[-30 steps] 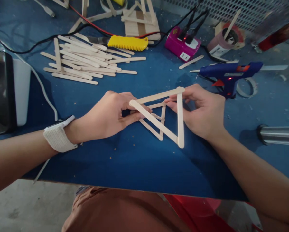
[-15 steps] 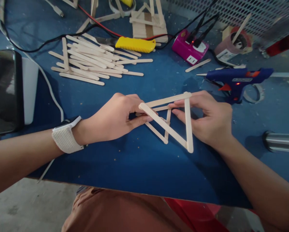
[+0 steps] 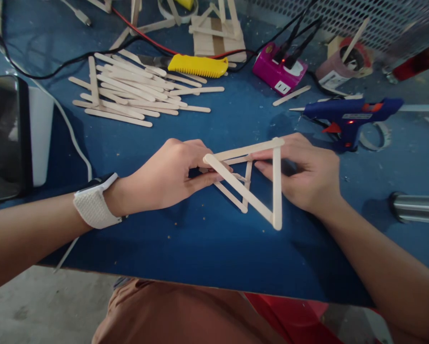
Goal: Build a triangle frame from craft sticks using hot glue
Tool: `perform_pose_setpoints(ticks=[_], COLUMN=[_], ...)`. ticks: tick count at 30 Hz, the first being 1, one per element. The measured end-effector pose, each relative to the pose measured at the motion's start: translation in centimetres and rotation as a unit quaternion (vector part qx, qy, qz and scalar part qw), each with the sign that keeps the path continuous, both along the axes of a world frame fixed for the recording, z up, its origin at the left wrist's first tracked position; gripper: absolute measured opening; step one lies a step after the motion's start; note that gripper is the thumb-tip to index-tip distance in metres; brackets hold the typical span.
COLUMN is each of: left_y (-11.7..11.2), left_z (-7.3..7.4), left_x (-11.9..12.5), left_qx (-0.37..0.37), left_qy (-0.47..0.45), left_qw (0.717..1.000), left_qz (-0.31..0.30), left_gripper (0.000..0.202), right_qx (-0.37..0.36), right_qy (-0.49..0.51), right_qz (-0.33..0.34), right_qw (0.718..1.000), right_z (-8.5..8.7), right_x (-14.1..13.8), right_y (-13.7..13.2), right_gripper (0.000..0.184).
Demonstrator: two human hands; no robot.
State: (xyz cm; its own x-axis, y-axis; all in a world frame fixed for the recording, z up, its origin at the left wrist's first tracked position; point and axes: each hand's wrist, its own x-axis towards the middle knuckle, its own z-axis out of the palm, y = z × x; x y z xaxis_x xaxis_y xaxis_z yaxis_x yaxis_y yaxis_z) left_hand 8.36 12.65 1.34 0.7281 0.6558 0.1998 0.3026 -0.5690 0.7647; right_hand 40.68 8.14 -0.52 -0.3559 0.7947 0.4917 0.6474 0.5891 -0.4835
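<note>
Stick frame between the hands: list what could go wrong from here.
1. The left hand and right hand pinch the stick frame at two corners; a hard squeeze may pop its joints.
2. The glue gun, lamp lit, lies behind the right hand; a knuckle could brush its nozzle.

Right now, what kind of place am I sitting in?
Probably a craft or hobby workbench: a pile of craft sticks lies on the blue table, a glue gun rests nearby, and the left hand and right hand hold a stick triangle.
</note>
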Motion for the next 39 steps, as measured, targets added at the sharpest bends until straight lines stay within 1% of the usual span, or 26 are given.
perform_pose_setpoints(ticks=[5, 8, 10, 15, 18, 23, 27, 30, 36, 39], left_y=[0.0, 0.0, 0.0, 0.1, 0.1, 0.0, -0.2, -0.2, 0.4, 0.3], left_z=[-0.2, -0.3, -0.3, -0.4, -0.4, 0.2, 0.9, 1.0, 0.4, 0.3], left_x=[-0.1, -0.1, -0.1, 0.0, 0.0, 0.1, 0.2, 0.1, -0.1, -0.1], left_qx=[0.006, 0.011, 0.011, 0.005, 0.01, -0.019, -0.054, -0.064, 0.007, 0.011], left_qy=[-0.003, 0.001, 0.001, 0.001, -0.003, 0.018, 0.036, 0.036, -0.009, -0.001], left_qw=[1.0, 1.0, 1.0, 1.0, 1.0, 1.0, 0.998, 0.997, 1.0, 1.0], left_qz=[-0.005, 0.0, 0.0, -0.004, -0.005, 0.009, 0.008, 0.005, -0.018, -0.01], left_gripper=[0.025, 0.026, 0.027, 0.028, 0.027, 0.026, 0.026, 0.028, 0.026, 0.024], right_qx=[0.004, 0.025, 0.029, 0.007, 0.022, 0.014, 0.023, 0.002, -0.022, -0.031], right_qy=[-0.022, -0.028, -0.025, -0.02, -0.015, -0.017, -0.019, -0.033, -0.021, -0.03], right_qz=[-0.009, -0.005, -0.006, -0.012, -0.01, -0.004, 0.0, -0.004, -0.006, -0.01], right_qw=[1.0, 0.999, 0.999, 1.0, 1.0, 1.0, 1.0, 0.999, 1.0, 0.999], right_z=[0.1, -0.2, -0.5, -0.9, -1.0, -1.0, -0.9, -0.8, -0.5, -0.2], right_x=[0.0, 0.0, 0.1, 0.2, 0.2, 0.1, 0.1, 0.4, 0.4, 0.3], right_y=[0.2, 0.2, 0.2, 0.2, 0.1, 0.2, 0.2, 0.3, 0.2, 0.2], right_gripper=[0.021, 0.017, 0.016, 0.021, 0.018, 0.022, 0.014, 0.014, 0.021, 0.018])
